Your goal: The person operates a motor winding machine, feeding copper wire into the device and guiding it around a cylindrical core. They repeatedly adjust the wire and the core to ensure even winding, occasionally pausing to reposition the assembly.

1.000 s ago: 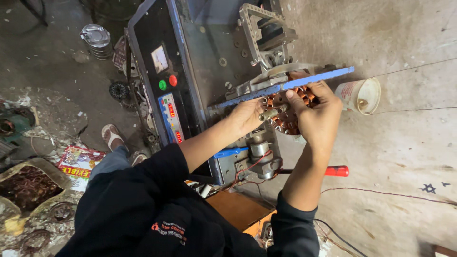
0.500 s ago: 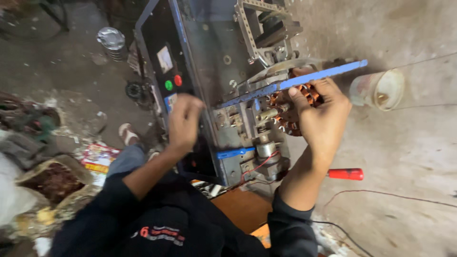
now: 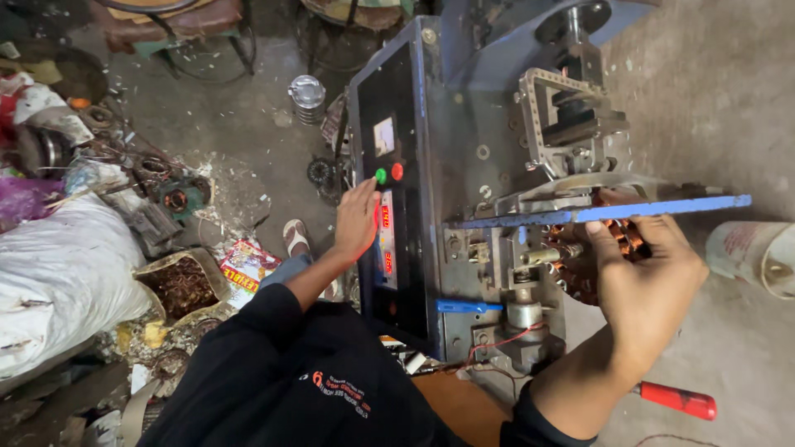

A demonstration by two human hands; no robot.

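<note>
In a cluttered workshop, the left hand (image 3: 356, 217) pressed open-fingered at the black control panel (image 3: 389, 240) while the right hand (image 3: 646, 285) clasped the copper-wound stator (image 3: 617, 240).

Pretty cramped around my right hand (image 3: 642, 285): the blue bar (image 3: 596, 213) sits right over the fingers (image 3: 598, 248), and the metal frame (image 3: 571, 116) blocks anything above. Left hand (image 3: 356, 219) has the black control panel (image 3: 389, 248) dead ahead. Open concrete floor (image 3: 712, 99) to the right, apart from the white bucket (image 3: 758, 257).
</note>
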